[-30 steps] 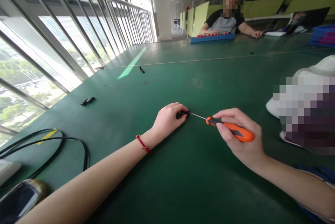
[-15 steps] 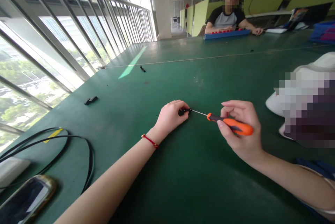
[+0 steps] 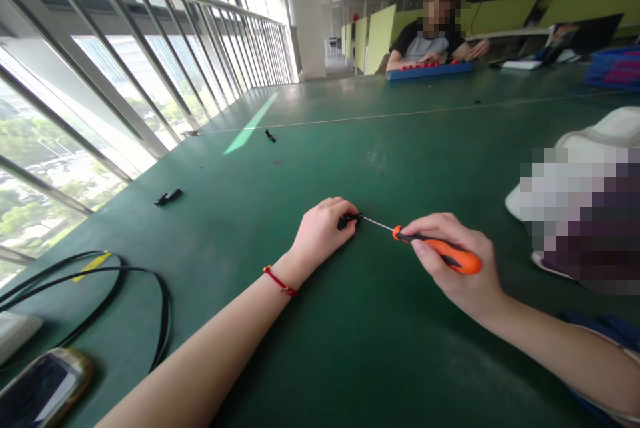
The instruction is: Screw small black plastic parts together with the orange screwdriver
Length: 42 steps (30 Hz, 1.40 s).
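Near the middle of the green table (image 3: 310, 168), my left hand (image 3: 326, 229) rests with its fingers closed round a small black part (image 3: 349, 220). A red cord bracelet (image 3: 280, 281) circles that wrist. My right hand (image 3: 457, 258) holds an orange and black screwdriver (image 3: 445, 251) by its handle, thumb below and fingers on top. The thin shaft points left, and its tip meets the right end of the black part. How the tip sits in the part is too small to tell.
Black pieces lie at the left (image 3: 169, 197) and farther back (image 3: 271, 136). A black cable (image 3: 163, 308) and a phone (image 3: 45, 385) are at lower left. A white cap (image 3: 605, 131) is at right. Across the table, a person (image 3: 425, 45) sits behind a blue tray (image 3: 430, 72).
The fingers of my right hand have closed down onto the screwdriver handle from a looser, raised pose. The view has shifted slightly. The person across has lifted a hand off the table.
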Motion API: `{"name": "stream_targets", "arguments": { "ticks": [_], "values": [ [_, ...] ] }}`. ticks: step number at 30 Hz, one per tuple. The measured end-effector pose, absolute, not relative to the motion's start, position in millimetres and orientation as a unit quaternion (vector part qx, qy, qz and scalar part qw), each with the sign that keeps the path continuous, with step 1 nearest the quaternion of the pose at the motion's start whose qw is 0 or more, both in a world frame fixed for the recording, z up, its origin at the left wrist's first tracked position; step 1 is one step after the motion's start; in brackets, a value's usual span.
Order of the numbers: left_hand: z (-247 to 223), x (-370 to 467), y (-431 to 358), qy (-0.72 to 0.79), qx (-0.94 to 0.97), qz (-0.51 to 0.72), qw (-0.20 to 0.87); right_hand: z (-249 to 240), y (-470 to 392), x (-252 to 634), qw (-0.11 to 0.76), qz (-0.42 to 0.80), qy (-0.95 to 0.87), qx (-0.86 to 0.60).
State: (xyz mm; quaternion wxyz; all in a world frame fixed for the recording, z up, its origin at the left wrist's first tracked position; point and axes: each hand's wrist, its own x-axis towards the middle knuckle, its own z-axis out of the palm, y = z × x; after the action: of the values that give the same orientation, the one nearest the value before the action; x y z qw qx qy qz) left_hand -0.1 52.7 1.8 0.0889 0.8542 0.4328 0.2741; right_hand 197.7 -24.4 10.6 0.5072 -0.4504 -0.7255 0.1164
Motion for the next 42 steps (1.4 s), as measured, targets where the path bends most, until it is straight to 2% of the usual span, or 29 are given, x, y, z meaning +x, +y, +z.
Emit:
{"name": "stream_targets", "arguments": {
  "ticks": [5, 10, 16, 21, 24, 27, 42],
  "values": [
    [2, -2, 52, 0.444, 0.846, 0.279, 0.096, 8, -24, 198, 0.544, 0.133, -0.7, -0.443],
    [3, -1, 52, 0.453, 0.837, 0.286, 0.108, 9, -24, 198, 0.495, 0.144, -0.723, -0.46],
    [4, -3, 57, 0.492, 0.797, 0.314, 0.154, 8, -21, 197, 0.508, 0.153, -0.697, -0.483],
    [3, -3, 61, 0.489, 0.79, 0.315, 0.193, 3, -14, 196, 0.38, 0.222, -0.724, -0.531],
    [3, -3, 61, 0.499, 0.776, 0.325, 0.206, 3, -14, 196, 0.281, 0.176, -0.783, -0.527],
    [4, -2, 59, 0.5, 0.779, 0.319, 0.203, 3, -14, 195, 0.228, 0.107, -0.838, -0.485],
    [6, -3, 59, 0.488, 0.781, 0.327, 0.212, 3, -14, 196, 0.239, 0.063, -0.859, -0.448]
  ]
}}
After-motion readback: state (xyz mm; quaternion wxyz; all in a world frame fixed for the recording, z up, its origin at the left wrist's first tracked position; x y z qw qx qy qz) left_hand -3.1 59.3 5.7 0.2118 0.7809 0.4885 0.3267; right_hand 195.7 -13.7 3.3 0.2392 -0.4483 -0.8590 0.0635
